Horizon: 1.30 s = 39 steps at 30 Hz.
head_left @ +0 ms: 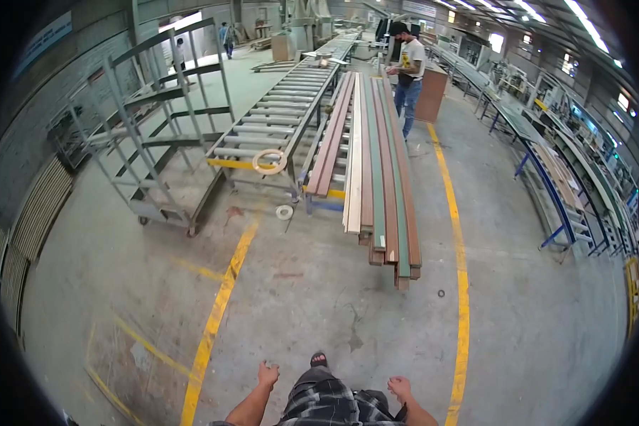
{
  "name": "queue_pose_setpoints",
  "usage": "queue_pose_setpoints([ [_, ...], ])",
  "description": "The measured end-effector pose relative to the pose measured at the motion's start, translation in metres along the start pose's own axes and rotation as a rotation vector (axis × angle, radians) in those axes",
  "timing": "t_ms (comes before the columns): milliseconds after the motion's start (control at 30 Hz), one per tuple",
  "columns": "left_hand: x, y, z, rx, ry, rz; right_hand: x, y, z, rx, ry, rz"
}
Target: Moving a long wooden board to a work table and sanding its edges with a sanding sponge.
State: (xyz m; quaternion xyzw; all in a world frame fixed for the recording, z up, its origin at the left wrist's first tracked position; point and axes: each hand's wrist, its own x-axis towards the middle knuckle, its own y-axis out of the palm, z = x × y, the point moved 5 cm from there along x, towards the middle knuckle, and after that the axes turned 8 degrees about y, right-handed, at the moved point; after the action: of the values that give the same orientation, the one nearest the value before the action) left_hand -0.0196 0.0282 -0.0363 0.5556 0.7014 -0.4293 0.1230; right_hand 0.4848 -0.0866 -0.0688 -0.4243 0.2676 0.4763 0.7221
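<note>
Head view shows long, narrow boards in brown, green and cream, stacked with staggered ends on a roller conveyor ahead; lower layers are too hidden to count. Two hands, left hand and right hand, hang well apart from them, fingers half open and seemingly empty. Nearby are one wheeled rack, two rings and one co-worker.

This is a factory workshop: long roller tables, a stack of boards and a wheeled metal rack fill a concrete floor with yellow lines, strip lights shining overhead.
</note>
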Motion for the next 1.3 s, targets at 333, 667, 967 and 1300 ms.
queue_pose_setpoints([
  [333,0.082,-0.04,-0.126,-0.329,0.135,-0.18,0.028,0.034,0.29,0.029,-0.514,0.011],
  [667,0.035,0.04,-0.112,-0.181,-0.207,-0.191,0.114,0.025,0.374,0.092,-0.477,0.16],
  [967,0.049,0.078,-0.267,-0.4,-0.01,-0.185,0.167,-0.014,0.492,0.197,-0.465,0.277],
  [1300,0.065,0.071,-0.269,-0.355,-0.163,-0.151,0.213,-0.003,0.513,0.014,-0.412,0.12],
])
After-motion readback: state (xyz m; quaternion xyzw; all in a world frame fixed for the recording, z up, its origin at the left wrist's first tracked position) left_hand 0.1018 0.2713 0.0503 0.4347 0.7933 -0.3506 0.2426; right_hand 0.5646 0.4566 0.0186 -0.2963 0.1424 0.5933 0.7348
